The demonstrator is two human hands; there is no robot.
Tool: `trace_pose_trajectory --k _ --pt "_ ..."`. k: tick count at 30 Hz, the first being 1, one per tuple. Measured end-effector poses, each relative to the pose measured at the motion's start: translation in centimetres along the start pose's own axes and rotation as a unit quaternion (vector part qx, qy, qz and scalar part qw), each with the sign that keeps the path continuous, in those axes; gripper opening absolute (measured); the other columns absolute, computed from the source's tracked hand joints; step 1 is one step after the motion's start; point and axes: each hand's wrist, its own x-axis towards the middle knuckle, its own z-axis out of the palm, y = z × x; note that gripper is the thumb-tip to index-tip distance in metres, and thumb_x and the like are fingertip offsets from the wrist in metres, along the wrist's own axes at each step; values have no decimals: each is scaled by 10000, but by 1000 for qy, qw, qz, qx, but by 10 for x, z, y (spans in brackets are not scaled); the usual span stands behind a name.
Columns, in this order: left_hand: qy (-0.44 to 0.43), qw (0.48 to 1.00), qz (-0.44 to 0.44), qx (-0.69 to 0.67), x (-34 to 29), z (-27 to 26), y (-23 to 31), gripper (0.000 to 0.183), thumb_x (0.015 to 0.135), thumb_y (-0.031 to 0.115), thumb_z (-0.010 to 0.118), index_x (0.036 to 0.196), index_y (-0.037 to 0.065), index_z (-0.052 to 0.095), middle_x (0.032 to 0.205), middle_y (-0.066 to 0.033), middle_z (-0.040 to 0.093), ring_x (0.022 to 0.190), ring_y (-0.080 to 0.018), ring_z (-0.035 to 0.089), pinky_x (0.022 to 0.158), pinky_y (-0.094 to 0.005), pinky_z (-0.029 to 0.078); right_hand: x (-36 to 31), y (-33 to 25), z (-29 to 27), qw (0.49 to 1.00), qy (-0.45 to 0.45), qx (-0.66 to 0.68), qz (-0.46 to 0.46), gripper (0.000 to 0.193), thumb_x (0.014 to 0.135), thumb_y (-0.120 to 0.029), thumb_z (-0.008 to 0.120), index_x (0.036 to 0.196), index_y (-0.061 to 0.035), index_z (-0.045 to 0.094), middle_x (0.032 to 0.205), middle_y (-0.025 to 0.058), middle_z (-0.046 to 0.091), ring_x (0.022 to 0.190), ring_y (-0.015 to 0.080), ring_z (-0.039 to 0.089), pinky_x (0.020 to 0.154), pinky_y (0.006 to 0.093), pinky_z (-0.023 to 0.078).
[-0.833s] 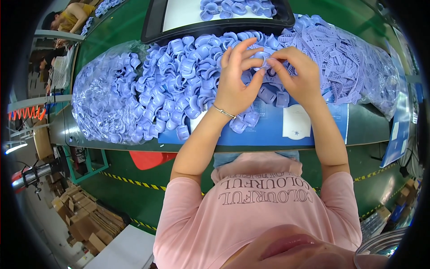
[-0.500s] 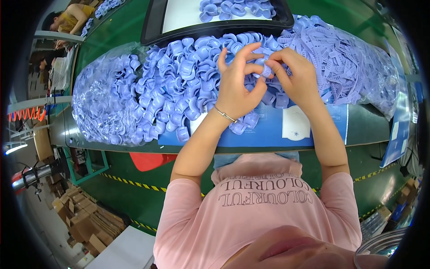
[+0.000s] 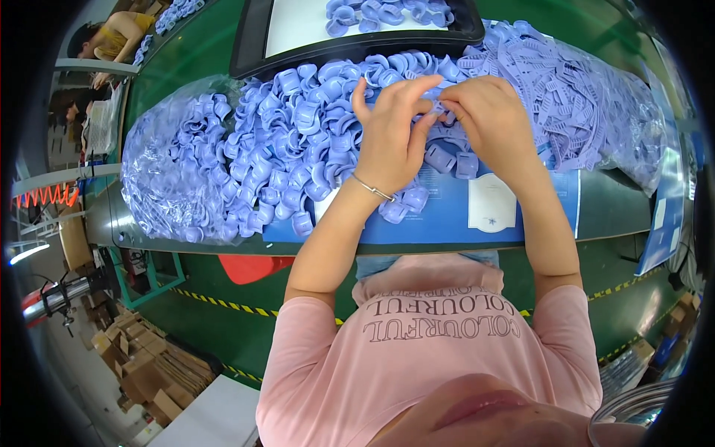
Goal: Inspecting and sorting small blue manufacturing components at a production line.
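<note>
Over the middle of the bench, my left hand [image 3: 391, 134] and my right hand [image 3: 494, 123] meet fingertip to fingertip. Both pinch a small periwinkle plastic piece [image 3: 438, 109], mostly hidden by the fingers. Left of and beneath my hands spreads a heap of curved, cuff-like periwinkle pieces [image 3: 307, 118]. To the right lies a pile of flat slotted periwinkle straps [image 3: 555, 104]. A few cuff pieces [image 3: 441, 158] rest just below my fingers, and several more [image 3: 402, 205] sit by my left wrist.
A black-rimmed tray [image 3: 357, 51] with a white bottom and several cuff pieces stands at the back. Clear plastic bags [image 3: 160, 179] surround the outer ends of both piles. Blue printed sheets [image 3: 447, 216] cover the bench front. Another person [image 3: 119, 37] works at the far left.
My fingertips have drawn closer together around the piece, which showed more plainly before. My left fingers have curled in, and the right hand has turned slightly over it.
</note>
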Motion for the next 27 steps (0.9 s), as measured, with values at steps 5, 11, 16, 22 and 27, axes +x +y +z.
trace_pose_trajectory --k 5,11,16,22,27 --pt "-11 997 73 22 1 -3 0 443 840 52 568 1268 131 486 874 41 656 1132 -197 503 1059 -552 75 -6 -6 3 997 -9 -12 82 106 803 -71 639 906 -52 631 847 81 641 744 232 608 639 304 480" --pt "-21 997 72 -30 0 -4 1 401 873 77 557 1266 107 483 1094 -20 628 1204 -217 482 1073 -544 56 -8 10 5 842 -46 458 282 122 885 -72 598 980 -6 638 878 50 630 767 114 603 625 233 483" --pt "-4 984 -56 -170 -2 -3 -3 429 900 151 569 1296 45 441 1183 -55 599 1226 -231 493 1091 -493 113 -7 4 8 889 -56 388 236 153 892 -66 587 1024 -13 643 902 50 625 770 109 594 663 233 485" --pt "9 937 -157 -312 0 -6 -8 575 917 160 568 1404 20 296 1103 -96 651 1209 -224 516 1100 -467 144 -4 -6 15 970 8 211 119 410 741 -98 739 1138 -90 639 890 76 625 779 170 606 706 287 498" --pt "11 841 -224 -492 0 -5 -12 600 945 174 528 1435 38 210 1000 -134 687 1258 -250 451 1087 -402 223 -4 12 23 989 11 130 62 492 680 -130 783 1148 -97 635 922 78 637 820 214 623 728 294 508"
